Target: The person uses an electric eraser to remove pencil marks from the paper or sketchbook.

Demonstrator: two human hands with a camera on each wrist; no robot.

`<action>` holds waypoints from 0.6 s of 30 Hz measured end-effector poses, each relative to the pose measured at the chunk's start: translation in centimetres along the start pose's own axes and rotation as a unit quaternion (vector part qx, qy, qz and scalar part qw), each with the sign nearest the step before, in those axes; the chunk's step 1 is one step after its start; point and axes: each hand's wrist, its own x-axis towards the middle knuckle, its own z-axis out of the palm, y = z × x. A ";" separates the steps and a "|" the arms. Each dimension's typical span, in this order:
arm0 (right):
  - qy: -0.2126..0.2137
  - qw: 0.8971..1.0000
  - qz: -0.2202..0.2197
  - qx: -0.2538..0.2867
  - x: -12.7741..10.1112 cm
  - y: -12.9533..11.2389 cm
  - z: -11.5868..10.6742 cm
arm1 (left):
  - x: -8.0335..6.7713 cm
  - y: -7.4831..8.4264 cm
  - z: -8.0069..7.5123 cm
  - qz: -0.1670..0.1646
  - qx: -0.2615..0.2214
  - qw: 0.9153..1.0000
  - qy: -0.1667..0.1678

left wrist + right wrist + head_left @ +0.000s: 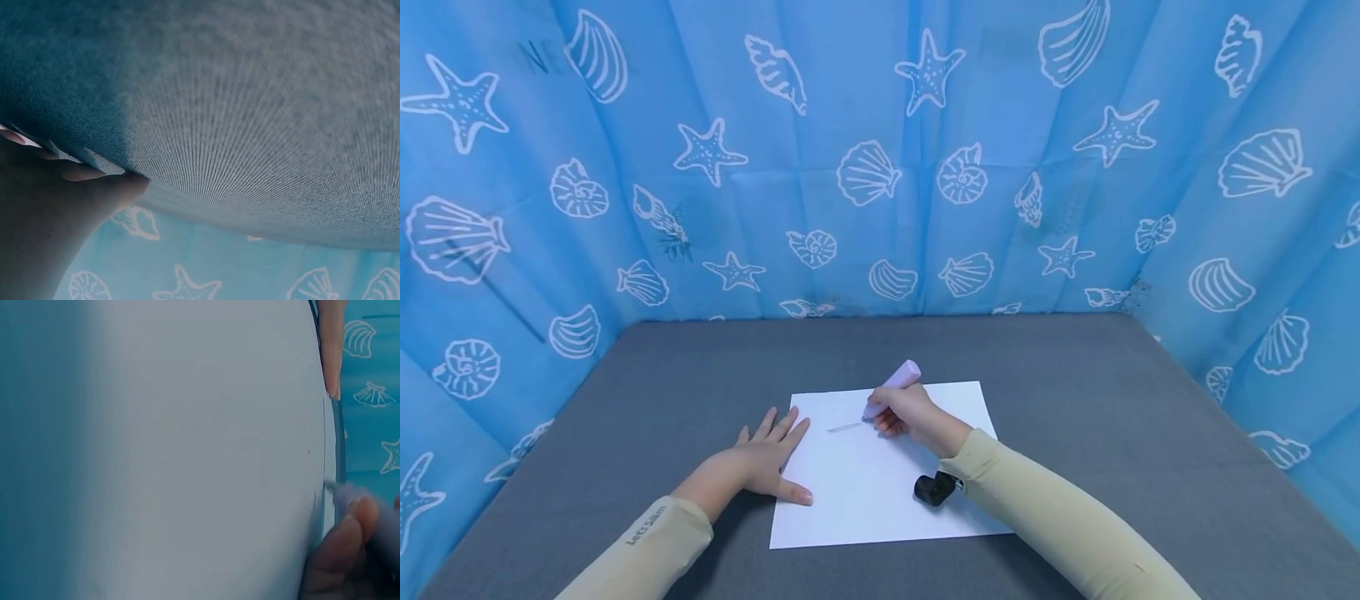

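Observation:
A white sheet of paper [850, 508] lies on the grey cloth-covered table. My right hand [917, 412] grips a thick lilac pen [904, 375] between thumb and fingers, its tip down at the paper's upper half. From that tip a thin grey line [844, 427] runs to the left. The right wrist view shows the pen's narrow point [330, 485] right at the end of the line. My left hand [763, 462] rests with spread, straight fingers at the paper's left edge, the fingertips and thumb over the sheet. In the left wrist view mostly tablecloth [250, 112] shows beside that hand.
A small black wrist camera [932, 489] hangs under my right wrist, over the paper. Behind the table [1075, 358] and along its sides hangs a blue curtain [895, 225] with white shells and starfish. Pale sleeves [1045, 492] cover both forearms.

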 end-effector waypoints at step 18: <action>-0.032 0.999 0.003 0.022 -0.2 0.0 -0.3 | 0.2 -0.3 0.3 -0.006 0.004 1.000 0.004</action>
